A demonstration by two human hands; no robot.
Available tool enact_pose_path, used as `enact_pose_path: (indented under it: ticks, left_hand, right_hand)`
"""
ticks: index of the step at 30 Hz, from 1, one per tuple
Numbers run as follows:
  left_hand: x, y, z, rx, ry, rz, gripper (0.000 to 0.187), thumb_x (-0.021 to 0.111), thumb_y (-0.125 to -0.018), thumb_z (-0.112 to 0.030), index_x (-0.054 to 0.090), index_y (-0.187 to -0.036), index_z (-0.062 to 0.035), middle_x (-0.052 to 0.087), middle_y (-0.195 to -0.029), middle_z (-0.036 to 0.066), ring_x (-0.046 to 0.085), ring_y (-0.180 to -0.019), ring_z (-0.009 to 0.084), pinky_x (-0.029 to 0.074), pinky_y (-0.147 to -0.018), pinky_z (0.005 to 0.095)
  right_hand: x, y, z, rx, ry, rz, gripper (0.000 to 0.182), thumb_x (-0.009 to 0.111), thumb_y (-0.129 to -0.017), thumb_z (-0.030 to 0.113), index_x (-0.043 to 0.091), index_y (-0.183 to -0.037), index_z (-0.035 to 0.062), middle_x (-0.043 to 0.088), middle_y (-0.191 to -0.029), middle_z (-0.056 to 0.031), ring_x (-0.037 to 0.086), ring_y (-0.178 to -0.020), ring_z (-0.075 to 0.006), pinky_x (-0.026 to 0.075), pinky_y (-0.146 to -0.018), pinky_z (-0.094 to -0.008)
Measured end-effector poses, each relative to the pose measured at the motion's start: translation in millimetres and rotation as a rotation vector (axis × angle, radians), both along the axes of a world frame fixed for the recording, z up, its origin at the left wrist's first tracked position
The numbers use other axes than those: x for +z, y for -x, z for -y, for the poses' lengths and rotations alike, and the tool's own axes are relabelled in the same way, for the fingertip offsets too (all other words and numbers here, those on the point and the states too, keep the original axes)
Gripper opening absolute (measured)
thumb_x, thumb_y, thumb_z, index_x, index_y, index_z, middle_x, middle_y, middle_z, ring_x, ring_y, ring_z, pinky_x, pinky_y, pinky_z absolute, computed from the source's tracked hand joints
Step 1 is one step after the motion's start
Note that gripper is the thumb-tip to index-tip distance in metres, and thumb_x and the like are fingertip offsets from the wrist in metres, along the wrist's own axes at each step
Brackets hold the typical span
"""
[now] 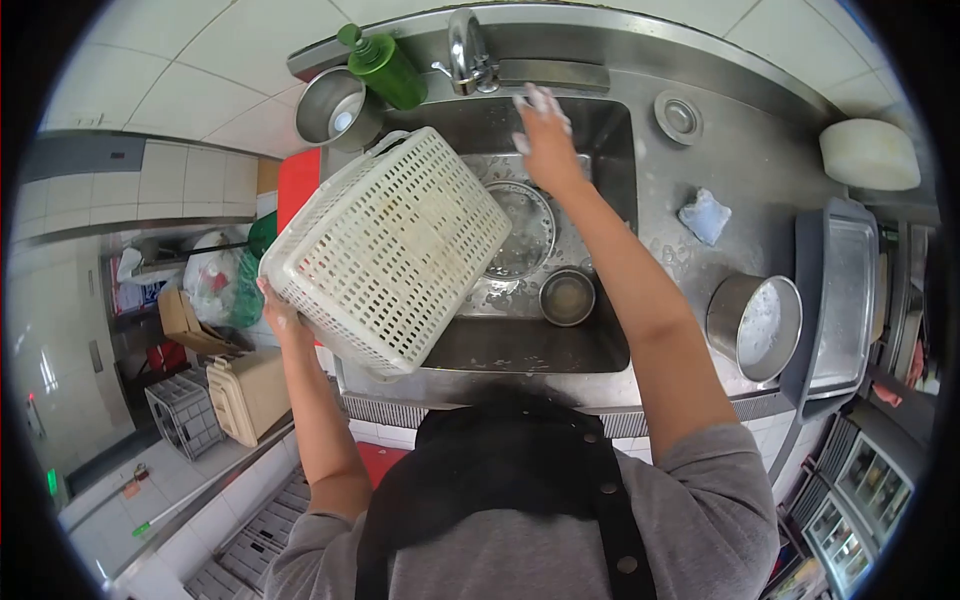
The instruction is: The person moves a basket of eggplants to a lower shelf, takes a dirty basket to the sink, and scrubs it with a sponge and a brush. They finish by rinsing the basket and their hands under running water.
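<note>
Over the left part of the sink point(525, 352), white basket point(400, 245) is sitting tilted, its slotted underside facing up; left hand point(283, 312) is gripping its outer left edge, some fingers hidden behind the plastic; right hand point(545, 145) is hovering near the faucet point(466, 50), fingers spread and foamy, holding nothing visible; whether the basket is also resting on the sink rim, I cannot tell

Main risk, as I am judging it: one hand is bearing a bulky load from one side; any wetness under those fingers could be letting the edge twist loose, dropping a corner onto the small bowl point(567, 298) or the round steel piece point(523, 230) lying in the basin; the far end is leaning close to the steel pot point(318, 95) and green pump bottle point(388, 72), so a careless swing could be tipping either; soapy fingers could be sliding on the faucet if gripping there
</note>
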State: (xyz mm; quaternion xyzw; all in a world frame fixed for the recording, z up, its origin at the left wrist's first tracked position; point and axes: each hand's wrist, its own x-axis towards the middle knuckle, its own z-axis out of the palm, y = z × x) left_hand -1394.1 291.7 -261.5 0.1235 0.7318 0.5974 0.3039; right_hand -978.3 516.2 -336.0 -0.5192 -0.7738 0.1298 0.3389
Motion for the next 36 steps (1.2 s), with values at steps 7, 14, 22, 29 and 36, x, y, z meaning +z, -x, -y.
enact_pose_path:
  ticks: [7,14,22,29,36]
  left_hand:
    - [26,-39,39,0.115,-0.014,0.108,0.07,0.04,-0.102,-0.056,0.045,-0.141,0.0017,0.058,-0.134,0.017,0.06,-0.118,0.0298,0.051,-0.1,0.043]
    - [0,-42,56,0.065,-0.028,0.332,0.076,0.035,-0.099,-0.064,0.043,-0.143,-0.0021,0.054,-0.14,0.015,0.057,-0.124,0.0302,0.047,-0.104,0.0445]
    - [10,-137,-31,-0.103,-0.104,0.504,0.074,0.024,-0.102,-0.062,0.049,-0.137,-0.0016,0.064,-0.125,0.015,0.065,-0.11,0.0297,0.054,-0.094,0.0433]
    - [7,-260,-183,-0.462,-0.472,0.925,0.047,0.037,-0.104,-0.041,0.055,-0.119,-0.0005,0.063,-0.114,0.017,0.063,-0.101,0.031,0.055,-0.089,0.0446]
    - [43,-313,-234,-0.446,-0.076,0.764,0.029,0.043,-0.094,-0.01,0.055,-0.12,-0.0031,0.059,-0.124,0.02,0.058,-0.114,0.0341,0.052,-0.09,0.0471]
  right_hand:
    - [0,73,-81,0.239,0.235,0.481,0.057,0.064,-0.083,0.009,0.047,-0.137,0.0009,0.049,-0.139,-0.0262,0.041,-0.136,-0.0386,0.035,-0.113,-0.0493]
    - [-77,115,-141,0.149,0.063,0.179,0.04,0.067,-0.08,0.016,0.066,-0.117,0.0005,0.068,-0.115,-0.0196,0.059,-0.117,-0.0377,0.045,-0.101,-0.0487]
    - [47,91,-63,0.444,0.941,-0.769,0.035,0.058,-0.095,0.015,0.061,-0.122,-0.0061,0.064,-0.122,-0.0184,0.063,-0.111,-0.031,0.05,-0.099,-0.0378]
    - [158,-11,-3,0.525,1.096,-1.095,0.035,0.048,-0.097,0.002,0.048,-0.129,-0.0145,0.059,-0.129,-0.0225,0.061,-0.117,-0.0272,0.045,-0.11,-0.0365]
    - [184,-104,50,0.162,0.605,-0.168,0.052,0.068,-0.089,0.022,0.057,-0.135,0.0018,0.064,-0.127,-0.0155,0.059,-0.119,-0.0211,0.043,-0.102,-0.0347]
